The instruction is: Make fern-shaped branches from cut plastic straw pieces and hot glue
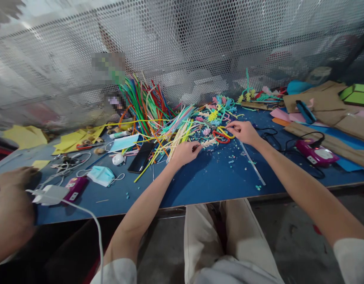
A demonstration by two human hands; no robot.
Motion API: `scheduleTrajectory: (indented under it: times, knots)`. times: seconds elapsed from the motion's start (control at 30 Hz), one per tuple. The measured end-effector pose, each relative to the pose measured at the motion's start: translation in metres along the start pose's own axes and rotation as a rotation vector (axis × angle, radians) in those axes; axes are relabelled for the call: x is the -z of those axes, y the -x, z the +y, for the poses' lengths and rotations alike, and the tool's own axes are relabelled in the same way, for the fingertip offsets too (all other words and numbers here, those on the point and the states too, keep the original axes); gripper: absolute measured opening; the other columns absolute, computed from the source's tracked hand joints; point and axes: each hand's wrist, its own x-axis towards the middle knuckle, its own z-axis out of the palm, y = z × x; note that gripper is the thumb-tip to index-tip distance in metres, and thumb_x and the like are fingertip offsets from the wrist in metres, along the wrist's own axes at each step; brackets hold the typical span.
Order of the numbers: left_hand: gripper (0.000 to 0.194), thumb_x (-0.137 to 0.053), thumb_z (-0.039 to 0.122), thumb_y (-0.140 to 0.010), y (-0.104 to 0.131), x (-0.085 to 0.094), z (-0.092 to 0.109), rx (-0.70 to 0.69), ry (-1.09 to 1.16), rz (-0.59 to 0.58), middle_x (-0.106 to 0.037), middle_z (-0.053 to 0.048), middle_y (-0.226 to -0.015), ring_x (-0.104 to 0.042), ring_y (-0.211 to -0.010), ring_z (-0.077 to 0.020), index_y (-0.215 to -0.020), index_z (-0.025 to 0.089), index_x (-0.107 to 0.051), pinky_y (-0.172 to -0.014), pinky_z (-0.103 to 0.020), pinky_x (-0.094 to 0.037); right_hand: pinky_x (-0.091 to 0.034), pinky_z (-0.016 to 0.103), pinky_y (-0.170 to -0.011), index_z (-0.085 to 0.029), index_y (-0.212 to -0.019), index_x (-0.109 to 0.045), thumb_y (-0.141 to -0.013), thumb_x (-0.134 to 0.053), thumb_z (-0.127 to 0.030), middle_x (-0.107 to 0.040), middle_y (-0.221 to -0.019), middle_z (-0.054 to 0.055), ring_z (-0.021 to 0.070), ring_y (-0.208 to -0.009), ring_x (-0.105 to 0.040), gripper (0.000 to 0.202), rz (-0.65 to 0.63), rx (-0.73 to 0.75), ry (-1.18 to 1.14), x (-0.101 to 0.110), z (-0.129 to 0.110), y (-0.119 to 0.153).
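My left hand (186, 153) is closed, with a pale cream, fuzzy pipe cleaner piece (209, 142) sticking out to the right from its fingertips. To the right, my right hand (244, 132) pinches at the yellow loop of a pair of scissors (221, 137) with red and yellow handles. The scissors lie low over the table, blades pointing to the back left among snippets. Behind both hands is a heap of finished-looking pipe cleaner flowers (214, 114) in yellow, pink and blue. Loose pale pipe cleaners (182, 132) lie beyond my left hand.
A bundle of long coloured pipe cleaners (143, 104) leans at the perforated metal screen (199, 43). Left are a black phone (141, 157), face masks (101, 175) and another person's arm (15, 197). Right are a clear stick (253, 163), a purple power strip (317, 152) and brown paper (324, 98).
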Motion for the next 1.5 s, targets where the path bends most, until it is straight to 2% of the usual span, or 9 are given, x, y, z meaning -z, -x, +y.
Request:
scheduleTrajectory:
  times: [0.13, 0.2, 0.3, 0.4, 0.5, 0.73, 0.97, 1.2, 1.5]
  knots:
    - [0.039, -0.05, 0.049, -0.113, 0.0, 0.0, -0.001, -0.008, -0.007, 0.002, -0.08, -0.004, -0.085, -0.071, -0.079, -0.0233, -0.104, 0.026, -0.08, -0.067, -0.034, -0.038, -0.029, 0.033, -0.05, -0.021, -0.092, -0.083, -0.102, -0.062, -0.06, -0.042, -0.045, -0.005, 0.0137, -0.043, -0.034, 0.046, -0.043, 0.009, 0.013, 0.0, 0.002, 0.002]
    - [0.038, -0.051, 0.048, -0.113, 0.0, 0.0, -0.001, -0.01, -0.007, 0.003, -0.08, -0.004, -0.085, -0.071, -0.079, -0.0232, -0.104, 0.026, -0.08, -0.067, -0.034, -0.038, -0.042, 0.033, -0.054, -0.022, -0.096, -0.084, -0.104, -0.059, -0.058, -0.059, -0.054, -0.001, 0.0169, -0.05, -0.05, 0.044, -0.049, 0.04, 0.016, 0.0, 0.001, 0.002]
    - [0.037, -0.05, 0.047, -0.113, 0.0, 0.001, -0.001, -0.013, -0.012, 0.0, -0.08, -0.004, -0.085, -0.072, -0.079, -0.0238, -0.104, 0.026, -0.08, -0.067, -0.034, -0.038, -0.061, 0.046, -0.093, -0.028, -0.13, -0.081, -0.106, -0.056, -0.049, -0.083, -0.108, 0.009, 0.0297, -0.099, -0.076, 0.041, 0.047, 0.114, 0.047, -0.002, -0.001, -0.001]
    - [0.036, -0.05, 0.048, -0.113, -0.001, 0.0, -0.002, -0.007, -0.009, 0.007, -0.08, -0.004, -0.085, -0.071, -0.078, -0.0237, -0.108, 0.027, -0.079, -0.068, -0.035, -0.04, -0.044, 0.063, -0.126, -0.031, -0.156, -0.066, -0.104, -0.057, -0.046, -0.069, -0.155, 0.013, 0.0376, -0.146, -0.061, 0.054, 0.132, 0.157, 0.132, -0.002, -0.002, -0.004]
    - [0.034, -0.053, 0.047, -0.113, -0.001, 0.0, -0.001, 0.008, 0.0, 0.015, -0.079, -0.003, -0.085, -0.07, -0.077, -0.0228, -0.113, 0.026, -0.079, -0.069, -0.034, -0.041, -0.039, 0.067, -0.13, -0.028, -0.162, -0.058, -0.103, -0.059, -0.047, -0.057, -0.167, 0.014, 0.0406, -0.154, -0.051, 0.063, 0.147, 0.131, 0.201, -0.002, 0.003, -0.005]
    - [0.033, -0.055, 0.046, -0.113, -0.003, 0.0, 0.0, 0.038, -0.019, 0.019, -0.081, -0.004, -0.088, -0.074, -0.082, -0.0247, -0.114, 0.027, -0.081, -0.069, -0.032, -0.043, -0.037, 0.076, -0.125, -0.023, -0.16, -0.057, -0.097, -0.064, -0.043, -0.042, -0.175, 0.019, 0.0511, -0.154, -0.04, 0.067, 0.207, -0.056, 0.37, -0.009, 0.015, -0.002]
    - [0.031, -0.057, 0.046, -0.112, -0.01, 0.007, -0.005, 0.255, -0.027, 0.249, -0.084, -0.005, -0.099, -0.077, -0.088, -0.025, -0.118, 0.028, -0.082, -0.074, -0.031, -0.047, -0.031, 0.08, -0.125, -0.02, -0.166, -0.049, -0.1, -0.065, -0.046, -0.027, -0.181, 0.022, 0.0561, -0.159, -0.03, 0.073, 0.185, -0.069, 0.489, 0.006, 0.013, -0.005]
    - [0.03, -0.054, 0.043, -0.113, -0.014, 0.031, 0.004, 0.261, -0.087, 0.354, -0.084, -0.006, -0.102, -0.077, -0.092, -0.0278, -0.123, 0.028, -0.078, -0.081, -0.033, -0.049, -0.045, 0.064, -0.122, -0.016, -0.142, -0.069, -0.11, -0.048, -0.051, -0.067, -0.145, 0.023, 0.0434, -0.139, -0.058, 0.052, -0.041, 0.044, 0.349, -0.01, 0.002, -0.011]
    - [0.033, -0.052, 0.047, -0.116, -0.043, 0.015, 0.004, 0.152, -0.05, 0.52, -0.083, -0.009, -0.106, -0.078, -0.094, -0.0291, -0.121, 0.026, -0.077, -0.078, -0.035, -0.049, -0.058, 0.051, -0.104, -0.009, -0.147, -0.058, -0.1, -0.073, -0.036, -0.075, -0.127, 0.024, 0.0407, -0.12, -0.072, 0.057, -0.385, -0.14, 0.429, -0.019, -0.008, -0.034]
